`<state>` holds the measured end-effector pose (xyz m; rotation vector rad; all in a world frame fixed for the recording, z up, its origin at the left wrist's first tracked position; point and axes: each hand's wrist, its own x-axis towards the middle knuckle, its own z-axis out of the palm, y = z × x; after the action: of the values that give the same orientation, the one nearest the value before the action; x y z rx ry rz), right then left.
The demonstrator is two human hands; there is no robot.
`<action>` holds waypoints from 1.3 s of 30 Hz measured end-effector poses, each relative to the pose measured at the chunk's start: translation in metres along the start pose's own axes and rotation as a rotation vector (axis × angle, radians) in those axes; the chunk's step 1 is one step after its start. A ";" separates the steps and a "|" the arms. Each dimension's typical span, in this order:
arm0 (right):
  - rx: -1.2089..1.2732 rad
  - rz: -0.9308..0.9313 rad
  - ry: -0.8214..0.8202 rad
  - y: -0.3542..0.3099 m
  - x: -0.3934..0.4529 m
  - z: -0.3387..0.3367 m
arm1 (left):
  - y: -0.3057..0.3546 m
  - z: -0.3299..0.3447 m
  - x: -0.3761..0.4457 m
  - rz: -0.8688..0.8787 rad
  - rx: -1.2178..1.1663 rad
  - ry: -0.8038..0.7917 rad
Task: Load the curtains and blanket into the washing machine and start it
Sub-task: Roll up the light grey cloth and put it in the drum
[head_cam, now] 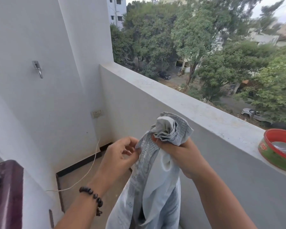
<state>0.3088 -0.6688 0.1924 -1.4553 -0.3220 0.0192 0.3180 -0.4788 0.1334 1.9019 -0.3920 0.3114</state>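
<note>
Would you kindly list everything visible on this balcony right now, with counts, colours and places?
curtain: one, pale grey patterned, hanging from both hands
washing machine: one, dark maroon, left edge
cable: one, white, from wall socket downward
tap: one, metal, left wall
parapet: one, grey
tin: one, red and green, on parapet, right
bracelet: one, dark beads, left wrist
left hand: pinches curtain edge
right hand: grips bunched curtain top
</note>
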 end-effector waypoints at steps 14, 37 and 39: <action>0.133 -0.128 0.361 -0.024 -0.014 -0.008 | -0.040 -0.038 -0.007 -0.187 -0.060 0.354; 0.018 -0.012 0.267 0.002 -0.014 0.047 | 0.002 -0.025 -0.005 -0.010 -0.374 -0.176; 0.026 -0.012 0.328 0.000 -0.011 0.046 | -0.012 -0.021 -0.014 -0.046 -0.356 -0.195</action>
<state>0.2878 -0.6263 0.1937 -1.4039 -0.0622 -0.2226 0.3098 -0.4539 0.1249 1.5921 -0.4977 0.0203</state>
